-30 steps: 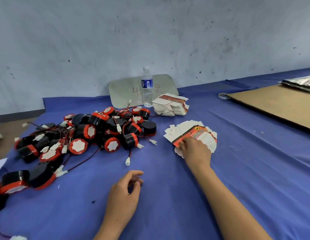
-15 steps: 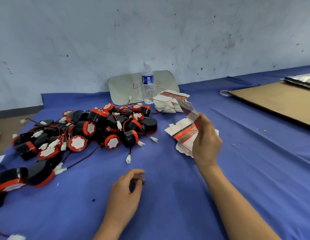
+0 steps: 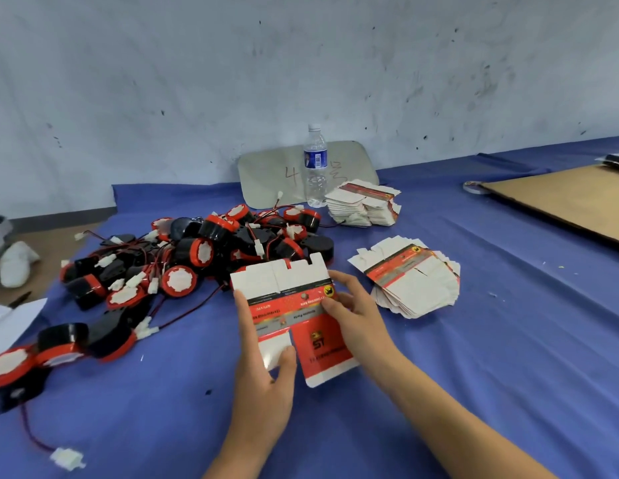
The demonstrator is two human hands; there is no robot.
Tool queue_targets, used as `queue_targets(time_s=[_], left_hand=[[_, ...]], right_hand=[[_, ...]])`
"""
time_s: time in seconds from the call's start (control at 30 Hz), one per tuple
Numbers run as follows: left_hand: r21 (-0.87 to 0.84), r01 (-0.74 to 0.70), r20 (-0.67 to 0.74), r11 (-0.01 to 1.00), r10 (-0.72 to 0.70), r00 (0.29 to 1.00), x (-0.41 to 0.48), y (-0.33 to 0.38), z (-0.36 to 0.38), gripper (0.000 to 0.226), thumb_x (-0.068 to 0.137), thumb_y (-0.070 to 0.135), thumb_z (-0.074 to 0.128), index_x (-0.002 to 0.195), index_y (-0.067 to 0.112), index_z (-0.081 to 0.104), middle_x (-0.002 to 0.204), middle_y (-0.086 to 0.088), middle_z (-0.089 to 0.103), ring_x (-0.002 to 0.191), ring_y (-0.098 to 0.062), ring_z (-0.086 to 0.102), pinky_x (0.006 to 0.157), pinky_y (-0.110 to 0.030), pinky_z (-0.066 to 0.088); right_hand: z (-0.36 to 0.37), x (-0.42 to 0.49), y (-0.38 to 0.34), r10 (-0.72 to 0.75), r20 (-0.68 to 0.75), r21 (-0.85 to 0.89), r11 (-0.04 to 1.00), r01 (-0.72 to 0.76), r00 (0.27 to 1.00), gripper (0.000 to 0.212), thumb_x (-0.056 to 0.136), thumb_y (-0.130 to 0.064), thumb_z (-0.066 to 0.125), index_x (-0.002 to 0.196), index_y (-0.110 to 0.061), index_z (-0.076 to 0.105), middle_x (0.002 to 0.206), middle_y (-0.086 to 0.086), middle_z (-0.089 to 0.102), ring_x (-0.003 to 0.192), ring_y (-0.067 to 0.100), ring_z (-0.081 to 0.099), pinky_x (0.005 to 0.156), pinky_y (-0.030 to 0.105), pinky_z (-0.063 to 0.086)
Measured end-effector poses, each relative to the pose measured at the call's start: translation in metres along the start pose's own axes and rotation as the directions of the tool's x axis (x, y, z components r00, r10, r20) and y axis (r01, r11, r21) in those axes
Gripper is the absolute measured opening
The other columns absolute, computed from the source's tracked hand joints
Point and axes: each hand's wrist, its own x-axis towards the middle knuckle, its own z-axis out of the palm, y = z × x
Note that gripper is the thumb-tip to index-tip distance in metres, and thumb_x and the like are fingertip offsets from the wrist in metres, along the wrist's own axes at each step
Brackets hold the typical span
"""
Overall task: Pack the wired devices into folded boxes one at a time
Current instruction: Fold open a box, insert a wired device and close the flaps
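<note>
One flat box (image 3: 303,307) is held above the blue surface (image 3: 491,347). The left grip (image 3: 263,364) pinches its left edge and the right grip (image 3: 358,323) its right edge. The pile of wired devices (image 3: 197,257) lies just behind.

Left forearm (image 3: 246,440) and right forearm (image 3: 449,420) bare, extended forward, converging; left hand (image 3: 263,371) grips the left edge of a flat red-and-white cardboard box blank (image 3: 294,305), thumb pressed on its face; right hand (image 3: 356,319) pinches the right edge, thumb on top.
</note>
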Motion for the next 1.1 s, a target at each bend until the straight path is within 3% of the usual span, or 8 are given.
queue_targets(time_s=[0.17,0.23,0.3,0.4,0.63,0.83,0.97,1.1], left_hand=[[-0.066,0.002,0.019,0.998,-0.001,1.000,0.000,-0.002,0.000,0.109,0.088,-0.020,0.045,0.141,0.061,-0.004,0.127,0.053,0.035,0.119,0.018,0.043,0.086,-0.008,0.048],[-0.117,-0.009,0.019,0.993,0.011,1.000,0.000,-0.003,-0.002,0.107,0.087,-0.013,0.048,0.139,0.068,0.001,0.136,0.040,0.041,0.124,0.006,0.047,0.096,-0.026,0.050],[-0.138,-0.045,0.021,0.989,0.048,0.999,0.000,-0.002,-0.003,0.099,0.085,0.002,0.053,0.142,0.064,0.003,0.138,0.032,0.046,0.121,0.005,0.051,0.095,-0.023,0.049],[-0.158,-0.092,0.012,0.983,0.095,0.995,0.000,0.002,-0.001,0.097,0.084,0.016,0.071,0.148,0.055,0.009,0.142,0.030,0.044,0.125,0.006,0.049,0.089,-0.012,0.047],[-0.104,-0.170,-0.109,0.980,0.159,0.981,-0.001,0.003,-0.006,0.116,0.067,0.018,0.086,0.138,0.070,0.010,0.136,0.043,0.039,0.122,0.013,0.046,0.086,-0.004,0.042],[-0.061,-0.195,-0.127,0.979,0.186,0.974,-0.003,0.009,-0.005,0.115,0.058,0.033,0.081,0.141,0.061,0.008,0.146,0.025,0.035,0.122,0.003,0.050,0.091,-0.017,0.049],[0.078,-0.239,-0.140,0.968,0.248,0.959,-0.002,0.006,-0.007,0.100,0.062,0.025,0.082,0.136,0.056,0.022,0.141,-0.013,0.038,0.116,-0.024,0.056,0.088,-0.027,0.052],[0.407,-0.148,-0.132,0.901,0.219,0.967,0.004,-0.003,-0.009,0.097,0.068,0.000,0.082,0.142,0.029,0.027,0.153,-0.006,0.019,0.133,-0.033,0.041,0.095,-0.046,0.048]], right_hand=[[-0.004,0.002,-0.002,0.020,-0.082,0.063,0.998,-0.015,0.996,0.031,0.100,-0.013,0.049,0.106,-0.042,0.055,0.099,0.002,0.070,0.089,0.016,0.069,0.080,0.031,0.056],[-0.004,0.002,0.000,0.044,-0.112,0.077,0.996,-0.036,0.993,0.030,0.100,-0.013,0.048,0.106,-0.042,0.056,0.097,0.000,0.070,0.086,0.015,0.069,0.077,0.031,0.055],[-0.005,0.002,0.001,0.088,-0.102,0.092,0.993,-0.079,0.991,0.030,0.100,-0.012,0.047,0.108,-0.039,0.057,0.094,-0.001,0.071,0.079,0.011,0.068,0.070,0.027,0.052],[-0.005,0.003,0.003,0.169,-0.015,0.097,0.981,-0.166,0.986,0.030,0.098,-0.008,0.047,0.108,-0.034,0.060,0.087,0.000,0.072,0.066,0.009,0.066,0.061,0.023,0.052],[0.002,-0.004,0.004,0.235,0.328,0.092,0.956,-0.278,0.915,0.027,0.099,-0.008,0.045,0.113,-0.022,0.062,0.081,0.003,0.074,0.062,0.012,0.065,0.056,0.023,0.050],[0.005,-0.008,0.004,0.256,0.358,-0.007,0.962,-0.272,0.898,0.018,0.097,-0.027,0.054,0.110,-0.025,0.065,0.088,-0.001,0.073,0.069,0.010,0.067,0.065,0.021,0.051],[0.004,-0.013,-0.008,0.197,0.514,-0.024,0.976,-0.215,0.835,0.081,0.060,-0.078,0.064,0.130,-0.039,0.050,0.121,-0.006,0.066,0.106,0.011,0.065,0.100,0.031,0.046],[0.010,-0.021,-0.017,0.066,0.629,0.062,0.989,-0.135,0.775,0.120,0.054,-0.063,0.079,0.149,-0.046,0.007,0.117,-0.019,0.063,0.106,0.003,0.063,0.088,0.021,0.048]])
